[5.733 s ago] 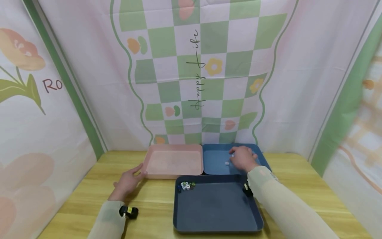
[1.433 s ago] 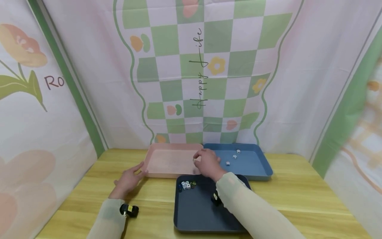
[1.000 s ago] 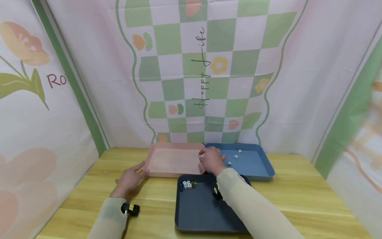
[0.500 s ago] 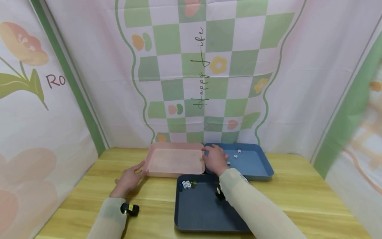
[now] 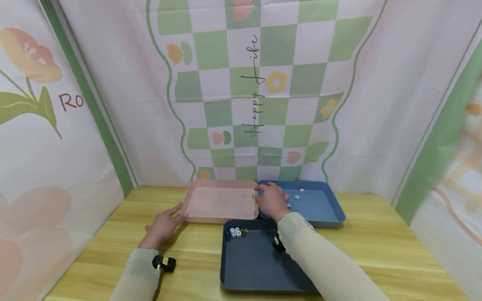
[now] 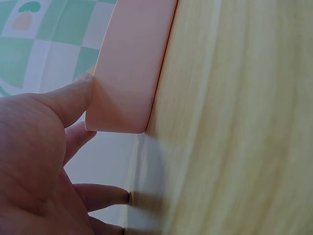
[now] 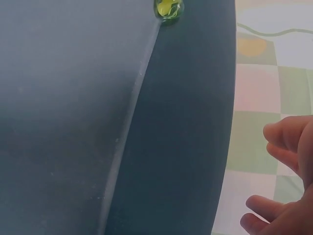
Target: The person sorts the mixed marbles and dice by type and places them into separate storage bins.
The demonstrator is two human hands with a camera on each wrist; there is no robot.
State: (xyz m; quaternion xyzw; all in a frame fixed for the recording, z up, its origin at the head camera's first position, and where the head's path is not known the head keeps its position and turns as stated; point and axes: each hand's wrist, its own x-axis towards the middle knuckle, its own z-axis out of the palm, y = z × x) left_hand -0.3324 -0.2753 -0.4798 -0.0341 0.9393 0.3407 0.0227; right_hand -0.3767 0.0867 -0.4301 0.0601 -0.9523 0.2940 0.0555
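Observation:
My left hand (image 5: 162, 225) is at the near left corner of the pink tray (image 5: 222, 220). In the left wrist view its thumb (image 6: 73, 98) lies against the tray's rim, the index finger touches the corner, and the other fingers are spread. My right hand (image 5: 273, 201) hovers over the edge where the pink and blue trays meet, fingers loosely parted. Just left of its fingertips, by the pink tray's right wall, is a tiny brownish-green piece (image 5: 254, 196). The right wrist view shows nothing between those fingers (image 7: 288, 132). White dice (image 5: 297, 197) lie in the blue tray (image 5: 324, 207).
A dark tray (image 5: 260, 267) stands in front, under my right forearm. In its far left corner sit several white dice (image 5: 235, 233), a dark blue piece (image 5: 228, 236) and a green-yellow glass marble (image 7: 168, 9). A checkered curtain (image 5: 256, 104) hangs behind the wooden table (image 5: 376, 234).
My right hand left the dice in the blue tray, went over the pink tray's right side, then drew back slightly right as its fingers parted. My left hand has stayed at the pink tray's corner.

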